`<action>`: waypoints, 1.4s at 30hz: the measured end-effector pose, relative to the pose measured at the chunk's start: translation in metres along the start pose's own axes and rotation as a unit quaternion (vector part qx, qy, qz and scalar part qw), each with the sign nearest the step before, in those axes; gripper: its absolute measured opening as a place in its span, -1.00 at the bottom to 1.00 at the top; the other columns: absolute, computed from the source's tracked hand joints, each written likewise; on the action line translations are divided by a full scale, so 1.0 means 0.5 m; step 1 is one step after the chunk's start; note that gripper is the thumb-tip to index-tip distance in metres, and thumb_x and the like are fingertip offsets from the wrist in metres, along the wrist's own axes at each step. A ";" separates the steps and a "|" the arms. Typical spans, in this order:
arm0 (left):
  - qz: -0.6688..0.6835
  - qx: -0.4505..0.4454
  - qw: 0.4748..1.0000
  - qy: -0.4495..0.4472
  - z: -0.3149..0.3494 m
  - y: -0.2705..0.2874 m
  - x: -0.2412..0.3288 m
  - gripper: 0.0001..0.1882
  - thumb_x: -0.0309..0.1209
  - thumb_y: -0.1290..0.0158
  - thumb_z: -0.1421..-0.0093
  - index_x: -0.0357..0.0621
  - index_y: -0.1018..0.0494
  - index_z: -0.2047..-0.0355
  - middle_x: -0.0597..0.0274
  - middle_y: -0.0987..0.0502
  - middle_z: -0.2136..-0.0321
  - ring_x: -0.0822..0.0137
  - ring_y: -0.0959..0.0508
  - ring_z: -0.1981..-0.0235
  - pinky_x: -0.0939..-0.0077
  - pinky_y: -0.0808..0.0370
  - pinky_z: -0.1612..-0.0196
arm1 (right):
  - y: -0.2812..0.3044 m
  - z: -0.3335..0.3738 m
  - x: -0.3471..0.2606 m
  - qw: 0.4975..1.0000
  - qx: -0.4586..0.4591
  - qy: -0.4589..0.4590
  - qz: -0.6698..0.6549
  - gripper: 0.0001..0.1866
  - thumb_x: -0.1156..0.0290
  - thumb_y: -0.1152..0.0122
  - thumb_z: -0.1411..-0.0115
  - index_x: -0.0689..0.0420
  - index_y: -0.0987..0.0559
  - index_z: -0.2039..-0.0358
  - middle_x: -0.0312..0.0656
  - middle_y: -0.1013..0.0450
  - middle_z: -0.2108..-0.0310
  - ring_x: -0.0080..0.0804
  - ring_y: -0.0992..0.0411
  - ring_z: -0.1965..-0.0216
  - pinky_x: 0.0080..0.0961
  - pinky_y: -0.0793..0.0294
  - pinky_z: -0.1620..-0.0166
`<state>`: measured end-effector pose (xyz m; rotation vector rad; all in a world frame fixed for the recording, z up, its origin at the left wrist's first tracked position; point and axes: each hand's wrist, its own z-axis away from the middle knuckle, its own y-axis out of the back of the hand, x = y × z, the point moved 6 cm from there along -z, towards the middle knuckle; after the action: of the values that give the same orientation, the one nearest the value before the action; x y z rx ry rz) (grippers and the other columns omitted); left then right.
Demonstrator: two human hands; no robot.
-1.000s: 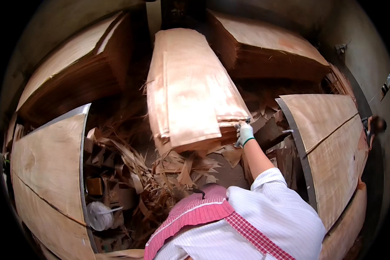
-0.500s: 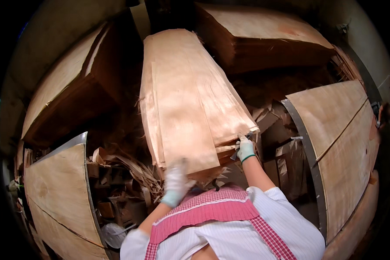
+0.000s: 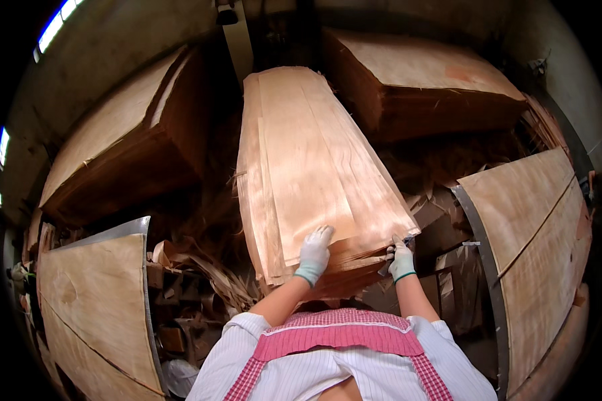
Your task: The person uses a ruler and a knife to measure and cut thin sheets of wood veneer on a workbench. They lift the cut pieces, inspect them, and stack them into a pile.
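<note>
A rear-left wood stack (image 3: 130,147) and a rear-right wood stack (image 3: 441,83) stand farther back, a left panel (image 3: 93,301) and a right panel (image 3: 542,267) nearer are each crossed by a dark line (image 3: 537,225), and curled scraps (image 3: 211,269) and a whitish bag (image 3: 179,377) sit near the former

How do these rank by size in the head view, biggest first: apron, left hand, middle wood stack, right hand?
1. Middle wood stack
2. Apron
3. Left hand and right hand, smallest; these look too alike to rank.
</note>
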<state>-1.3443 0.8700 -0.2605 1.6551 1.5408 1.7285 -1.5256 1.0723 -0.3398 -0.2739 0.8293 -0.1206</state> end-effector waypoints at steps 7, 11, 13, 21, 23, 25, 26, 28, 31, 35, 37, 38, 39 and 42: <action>-0.056 -0.117 0.991 -0.013 -0.021 -0.033 0.112 0.12 0.03 -0.27 0.09 -0.41 0.04 -0.26 -0.20 -0.18 -0.18 -0.04 -0.20 -0.22 0.11 -0.11 -0.25 | -0.091 0.066 -0.109 0.905 -0.047 0.418 0.066 -0.67 0.58 -0.25 -0.09 0.16 -0.41 0.13 -0.35 -0.39 0.38 -0.67 -0.32 0.44 -0.67 -0.37 0.44; -0.072 -0.030 0.997 -0.002 -0.052 -0.037 0.106 -0.29 -0.44 -0.10 -0.01 -0.35 -0.15 -0.18 -0.17 -0.34 -0.09 -0.06 -0.38 -0.08 0.22 -0.32 -0.12 | -0.221 0.203 -0.208 0.819 -0.071 0.515 0.243 -0.64 0.49 -0.25 -0.15 0.19 -0.39 0.05 -0.36 -0.38 0.43 -0.60 -0.34 0.47 -0.61 -0.41 0.41; 0.021 -0.006 0.999 0.038 -0.069 -0.001 0.088 -0.50 -0.49 -0.02 -0.05 -0.32 -0.33 -0.05 -0.21 -0.45 0.06 -0.10 -0.47 0.06 0.20 -0.41 -0.02 | -0.234 0.242 -0.239 0.878 -0.174 0.411 0.171 -0.69 0.33 -0.23 -0.21 0.18 -0.41 0.11 -0.33 -0.42 0.49 -0.65 -0.29 0.58 -0.64 -0.37 0.49; 0.104 0.021 0.991 0.086 -0.253 0.265 -0.062 -0.66 -0.26 0.05 -0.23 -0.37 -0.51 0.34 -0.32 -0.51 0.39 -0.20 -0.52 0.30 0.11 -0.46 0.28 | 0.028 0.127 -0.117 0.954 -0.062 0.220 0.195 -0.85 0.35 -0.13 -0.23 0.16 -0.52 0.38 -0.36 -0.41 0.61 -0.70 -0.20 0.71 -0.67 -0.17 0.65; 0.052 0.016 0.995 0.083 -0.278 0.326 -0.029 -0.68 -0.28 0.07 -0.25 -0.35 -0.51 0.34 -0.31 -0.51 0.38 -0.20 -0.52 0.28 0.13 -0.44 0.26 | 0.063 0.114 -0.067 0.962 -0.030 0.155 0.223 -0.85 0.36 -0.14 -0.21 0.17 -0.53 0.42 -0.35 -0.41 0.61 -0.66 -0.22 0.71 -0.65 -0.18 0.64; -0.012 0.011 1.000 0.025 -0.274 0.381 0.063 -0.76 -0.39 0.08 -0.22 -0.26 -0.51 0.24 -0.23 -0.53 0.37 -0.17 -0.52 0.25 0.12 -0.45 0.20 | 0.087 0.098 -0.029 0.969 -0.035 0.091 0.227 -0.79 0.28 -0.20 -0.17 0.17 -0.52 0.40 -0.30 -0.44 0.59 -0.61 -0.26 0.73 -0.64 -0.21 0.65; -0.039 0.004 0.999 0.012 -0.259 0.381 0.089 -0.77 -0.42 0.09 -0.20 -0.22 -0.50 0.21 -0.22 -0.53 0.35 -0.15 -0.53 0.24 0.12 -0.46 0.19 | 0.085 0.097 -0.015 0.970 -0.031 0.061 0.235 -0.77 0.25 -0.21 -0.16 0.17 -0.51 0.42 -0.31 -0.42 0.61 -0.60 -0.26 0.73 -0.63 -0.22 0.65; -0.092 -0.009 0.996 -0.016 -0.220 0.366 0.150 -0.73 -0.49 0.09 -0.16 -0.13 -0.49 0.13 -0.19 -0.54 0.33 -0.11 -0.54 0.24 0.11 -0.46 0.16 | 0.074 0.089 0.002 0.978 -0.025 0.026 0.205 -0.77 0.24 -0.22 -0.15 0.16 -0.51 0.43 -0.33 -0.39 0.64 -0.59 -0.26 0.73 -0.63 -0.22 0.65; -0.096 -0.025 0.995 0.005 -0.164 0.288 0.192 -0.64 -0.55 0.10 -0.10 -0.06 -0.44 0.07 -0.15 -0.54 0.31 -0.12 -0.54 0.24 0.11 -0.48 0.17 | 0.071 0.087 0.008 0.986 0.000 0.009 0.168 -0.76 0.24 -0.23 -0.13 0.15 -0.49 0.43 -0.32 -0.41 0.62 -0.59 -0.27 0.72 -0.62 -0.21 0.65; -0.064 -0.027 0.993 0.096 -0.151 0.191 0.101 -0.72 -0.40 0.06 -0.18 -0.17 -0.45 0.11 -0.23 -0.53 0.35 -0.20 -0.51 0.24 0.05 -0.44 0.18 | 0.074 0.070 -0.067 0.907 0.029 0.213 0.362 -0.68 0.29 -0.28 -0.07 0.15 -0.46 0.22 -0.08 -0.48 0.43 -0.28 -0.44 0.51 -0.41 -0.40 0.43; 0.009 -0.009 0.990 0.137 -0.157 0.179 0.026 -0.72 -0.36 0.07 -0.21 -0.23 -0.47 0.14 -0.26 -0.53 0.34 -0.22 -0.51 0.23 0.06 -0.43 0.18 | 0.040 0.077 -0.116 0.772 0.024 0.374 0.513 -0.54 0.33 -0.32 -0.02 0.10 -0.42 0.06 0.04 -0.44 0.20 -0.02 -0.47 0.25 -0.28 -0.45 0.19; 0.049 -0.005 0.987 0.151 -0.169 0.180 0.035 -0.71 -0.34 0.08 -0.22 -0.26 -0.48 0.15 -0.27 -0.52 0.33 -0.22 -0.50 0.22 0.06 -0.43 0.18 | 0.028 0.055 -0.130 0.736 -0.004 0.404 0.543 -0.46 0.34 -0.35 0.01 0.07 -0.39 -0.01 0.08 -0.40 0.08 0.08 -0.44 0.12 -0.24 -0.44 0.08; 0.072 -0.016 0.984 0.161 -0.176 0.180 0.046 -0.68 -0.30 0.07 -0.23 -0.29 -0.50 0.18 -0.30 -0.52 0.32 -0.22 -0.50 0.21 0.09 -0.43 0.17 | 0.024 0.021 -0.117 0.745 -0.066 0.374 0.549 -0.38 0.35 -0.38 0.03 0.04 -0.34 -0.06 0.03 -0.32 -0.04 0.07 -0.42 0.08 -0.21 -0.43 0.04; 0.024 -0.032 0.988 0.146 -0.187 0.198 0.017 -0.66 -0.28 0.07 -0.24 -0.30 -0.49 0.16 -0.29 -0.52 0.31 -0.21 -0.51 0.20 0.09 -0.44 0.17 | -0.029 0.017 -0.102 0.607 -0.085 0.354 0.707 -0.65 0.29 -0.26 -0.06 0.04 -0.50 0.12 -0.07 -0.46 0.15 0.02 -0.45 0.13 -0.24 -0.46 0.11</action>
<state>-1.3828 0.7943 -0.1536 1.4709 1.5566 2.1006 -1.5532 1.0707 -0.2939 0.3662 1.6475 1.4701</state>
